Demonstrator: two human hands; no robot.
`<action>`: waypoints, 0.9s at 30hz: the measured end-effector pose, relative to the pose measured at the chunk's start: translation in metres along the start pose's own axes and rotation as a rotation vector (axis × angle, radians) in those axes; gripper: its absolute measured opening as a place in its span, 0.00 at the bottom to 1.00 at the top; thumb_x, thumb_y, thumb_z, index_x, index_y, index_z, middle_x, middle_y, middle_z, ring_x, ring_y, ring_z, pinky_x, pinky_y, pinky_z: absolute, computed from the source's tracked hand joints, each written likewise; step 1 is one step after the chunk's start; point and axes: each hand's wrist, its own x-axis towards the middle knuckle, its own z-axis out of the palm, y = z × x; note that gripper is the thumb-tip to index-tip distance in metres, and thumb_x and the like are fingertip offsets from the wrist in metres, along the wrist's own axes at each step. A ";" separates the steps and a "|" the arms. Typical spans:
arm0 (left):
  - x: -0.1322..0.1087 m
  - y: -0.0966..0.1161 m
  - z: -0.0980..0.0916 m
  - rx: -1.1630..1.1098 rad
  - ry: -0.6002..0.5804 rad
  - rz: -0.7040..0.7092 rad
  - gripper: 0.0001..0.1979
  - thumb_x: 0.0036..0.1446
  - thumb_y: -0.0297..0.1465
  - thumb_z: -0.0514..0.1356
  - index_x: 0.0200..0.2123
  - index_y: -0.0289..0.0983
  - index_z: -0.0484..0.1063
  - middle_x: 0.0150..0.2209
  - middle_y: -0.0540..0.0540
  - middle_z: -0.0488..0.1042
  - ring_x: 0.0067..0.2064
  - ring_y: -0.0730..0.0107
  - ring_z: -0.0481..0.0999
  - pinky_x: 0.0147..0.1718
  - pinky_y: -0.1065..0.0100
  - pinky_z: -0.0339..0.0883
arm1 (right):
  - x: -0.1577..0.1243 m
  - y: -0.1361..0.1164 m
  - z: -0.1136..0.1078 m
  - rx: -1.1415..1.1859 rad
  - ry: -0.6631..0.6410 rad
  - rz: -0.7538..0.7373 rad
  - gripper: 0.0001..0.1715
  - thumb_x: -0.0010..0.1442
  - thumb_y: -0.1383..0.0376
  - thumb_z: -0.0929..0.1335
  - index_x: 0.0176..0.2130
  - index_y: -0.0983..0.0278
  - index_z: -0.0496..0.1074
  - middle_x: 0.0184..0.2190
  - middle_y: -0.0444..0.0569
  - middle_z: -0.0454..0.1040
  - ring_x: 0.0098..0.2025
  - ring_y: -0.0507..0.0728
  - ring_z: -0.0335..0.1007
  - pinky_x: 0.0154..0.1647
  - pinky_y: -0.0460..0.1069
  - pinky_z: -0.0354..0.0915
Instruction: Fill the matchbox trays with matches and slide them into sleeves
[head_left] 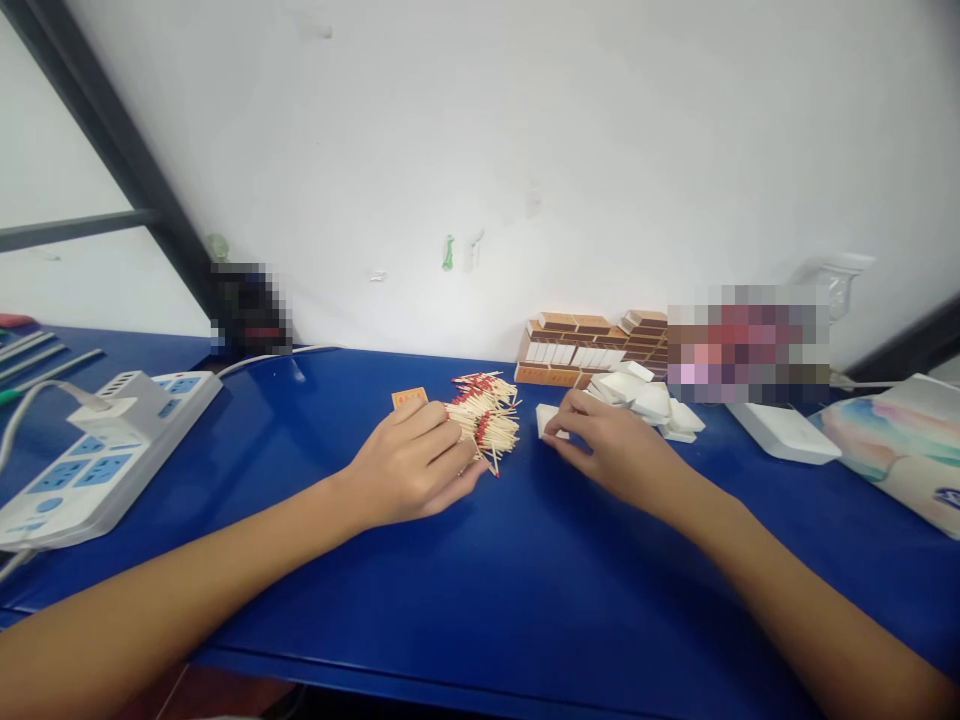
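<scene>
Nearest are the two forearms (225,565), above the blue counter (420,610). The right hand (611,445) pinches a white matchbox tray (546,421) between its fingers; more trays (651,399) are piled just behind them. The left hand (412,458) curls its fingers beside the match heap (491,425); whether they grasp matches, I cannot tell. A careless sweep could scatter the matches; too strong a pinch might crush the tray.

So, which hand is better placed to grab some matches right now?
Probably the left hand: it is right at the edge of the match pile, while the right hand is farther off and seems to be pinching a small white tray.
</scene>
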 end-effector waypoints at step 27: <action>-0.003 -0.024 -0.002 0.058 -0.072 -0.074 0.09 0.67 0.34 0.60 0.34 0.38 0.74 0.30 0.45 0.74 0.33 0.62 0.64 0.33 0.60 0.56 | 0.013 -0.054 0.017 0.230 0.005 -0.004 0.07 0.69 0.64 0.66 0.39 0.61 0.73 0.37 0.50 0.71 0.32 0.54 0.68 0.34 0.51 0.64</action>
